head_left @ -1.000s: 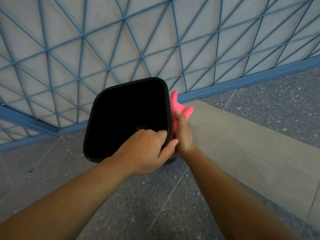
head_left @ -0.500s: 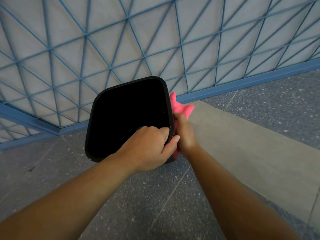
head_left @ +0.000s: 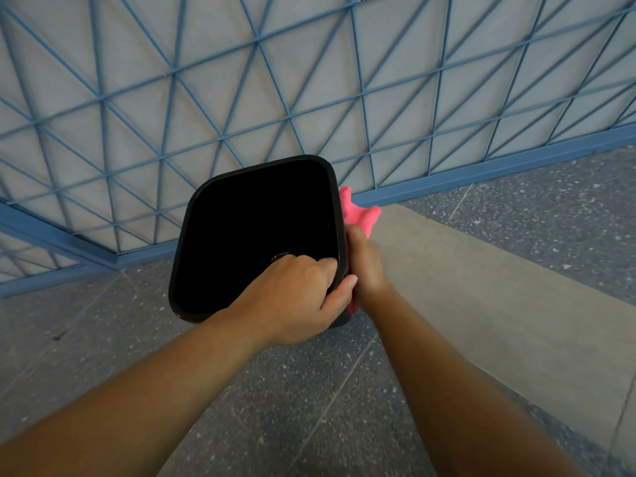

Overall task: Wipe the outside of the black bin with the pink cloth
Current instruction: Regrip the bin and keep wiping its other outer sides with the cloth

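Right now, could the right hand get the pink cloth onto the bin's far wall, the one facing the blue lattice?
Probably not from this grip. The right hand presses the pink cloth against the right wall of the black bin, and the far wall faces away. The left hand holding the rim could turn it.

The black bin [head_left: 254,228] I grip looks like smooth plastic with a slight sheen at its rim. My pink cloth [head_left: 359,215] is soft, matt fabric. The floor [head_left: 275,407] is speckled stone, and the far blue grid [head_left: 309,98] looks like painted metal.
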Action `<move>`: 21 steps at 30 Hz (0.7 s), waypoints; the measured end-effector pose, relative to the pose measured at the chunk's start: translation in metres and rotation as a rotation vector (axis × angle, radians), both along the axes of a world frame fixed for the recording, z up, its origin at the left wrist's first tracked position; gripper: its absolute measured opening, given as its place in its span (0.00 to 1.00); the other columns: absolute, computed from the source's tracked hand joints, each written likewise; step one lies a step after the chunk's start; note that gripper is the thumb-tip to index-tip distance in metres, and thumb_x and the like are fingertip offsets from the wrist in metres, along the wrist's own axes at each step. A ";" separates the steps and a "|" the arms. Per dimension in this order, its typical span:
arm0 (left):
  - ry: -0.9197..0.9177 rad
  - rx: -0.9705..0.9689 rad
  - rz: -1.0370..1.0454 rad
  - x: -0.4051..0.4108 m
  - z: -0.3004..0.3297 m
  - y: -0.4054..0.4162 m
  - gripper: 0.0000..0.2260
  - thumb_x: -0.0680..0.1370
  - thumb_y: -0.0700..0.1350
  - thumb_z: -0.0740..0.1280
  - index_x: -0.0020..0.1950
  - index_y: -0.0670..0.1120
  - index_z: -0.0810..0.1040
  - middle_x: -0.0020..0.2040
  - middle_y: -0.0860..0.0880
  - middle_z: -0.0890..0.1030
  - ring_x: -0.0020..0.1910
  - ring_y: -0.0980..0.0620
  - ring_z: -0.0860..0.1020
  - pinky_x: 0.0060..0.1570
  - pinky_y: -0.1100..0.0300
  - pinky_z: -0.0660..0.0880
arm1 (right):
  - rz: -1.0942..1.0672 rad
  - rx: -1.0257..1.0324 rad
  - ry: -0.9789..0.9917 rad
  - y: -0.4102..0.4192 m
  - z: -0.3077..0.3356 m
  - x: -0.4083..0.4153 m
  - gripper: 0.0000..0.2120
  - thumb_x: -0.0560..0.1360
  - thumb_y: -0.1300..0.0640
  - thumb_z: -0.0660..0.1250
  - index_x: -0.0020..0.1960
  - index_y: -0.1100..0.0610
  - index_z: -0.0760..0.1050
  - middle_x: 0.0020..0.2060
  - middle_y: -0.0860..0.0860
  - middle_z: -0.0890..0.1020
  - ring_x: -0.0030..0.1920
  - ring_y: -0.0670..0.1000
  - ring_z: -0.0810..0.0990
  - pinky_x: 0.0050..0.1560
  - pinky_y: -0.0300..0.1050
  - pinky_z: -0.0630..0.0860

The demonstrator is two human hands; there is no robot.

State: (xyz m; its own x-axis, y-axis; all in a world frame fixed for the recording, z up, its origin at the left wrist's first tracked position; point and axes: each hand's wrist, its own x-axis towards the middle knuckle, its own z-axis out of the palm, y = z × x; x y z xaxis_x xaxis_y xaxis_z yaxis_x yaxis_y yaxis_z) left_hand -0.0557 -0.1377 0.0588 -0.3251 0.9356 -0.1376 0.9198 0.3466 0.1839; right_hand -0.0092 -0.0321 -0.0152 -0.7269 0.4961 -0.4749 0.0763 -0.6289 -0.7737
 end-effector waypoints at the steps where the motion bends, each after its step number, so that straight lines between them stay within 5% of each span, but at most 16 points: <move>1: 0.005 0.001 -0.008 0.000 0.000 -0.001 0.19 0.80 0.60 0.51 0.33 0.52 0.61 0.30 0.50 0.72 0.30 0.47 0.72 0.35 0.54 0.64 | 0.010 0.029 -0.033 -0.005 -0.002 0.006 0.15 0.86 0.55 0.57 0.47 0.55 0.79 0.28 0.42 0.82 0.32 0.39 0.80 0.40 0.36 0.76; 4: 0.004 0.005 -0.022 0.000 -0.002 -0.002 0.18 0.80 0.61 0.50 0.36 0.51 0.64 0.33 0.49 0.75 0.32 0.47 0.74 0.36 0.54 0.65 | 0.012 0.102 -0.065 -0.016 -0.008 0.019 0.17 0.87 0.51 0.57 0.48 0.56 0.81 0.39 0.48 0.84 0.42 0.44 0.81 0.45 0.40 0.75; 8: 0.016 0.006 -0.011 -0.001 -0.002 -0.001 0.19 0.79 0.61 0.50 0.33 0.52 0.59 0.29 0.53 0.66 0.30 0.49 0.67 0.36 0.55 0.61 | -0.014 0.009 -0.022 0.001 0.000 -0.002 0.15 0.86 0.52 0.59 0.62 0.59 0.81 0.41 0.48 0.84 0.45 0.45 0.83 0.46 0.38 0.77; 11: 0.013 0.014 -0.008 -0.002 -0.004 -0.001 0.19 0.79 0.62 0.48 0.33 0.52 0.59 0.29 0.52 0.67 0.30 0.47 0.69 0.35 0.54 0.62 | -0.001 -0.037 0.024 -0.002 -0.002 -0.001 0.12 0.86 0.53 0.59 0.52 0.55 0.81 0.32 0.45 0.85 0.36 0.41 0.83 0.42 0.37 0.78; 14: 0.012 0.034 -0.020 -0.003 -0.005 -0.002 0.19 0.78 0.63 0.46 0.34 0.53 0.59 0.30 0.50 0.72 0.32 0.45 0.75 0.35 0.54 0.64 | -0.001 0.054 -0.043 -0.015 -0.004 0.018 0.17 0.85 0.51 0.59 0.43 0.52 0.81 0.37 0.48 0.84 0.40 0.44 0.81 0.47 0.43 0.77; 21: -0.004 0.031 -0.013 -0.002 -0.002 -0.001 0.19 0.80 0.60 0.51 0.32 0.52 0.59 0.27 0.53 0.67 0.27 0.50 0.68 0.33 0.54 0.62 | -0.009 -0.043 0.001 0.001 0.000 -0.001 0.14 0.84 0.53 0.60 0.44 0.53 0.80 0.28 0.44 0.83 0.38 0.46 0.81 0.46 0.43 0.75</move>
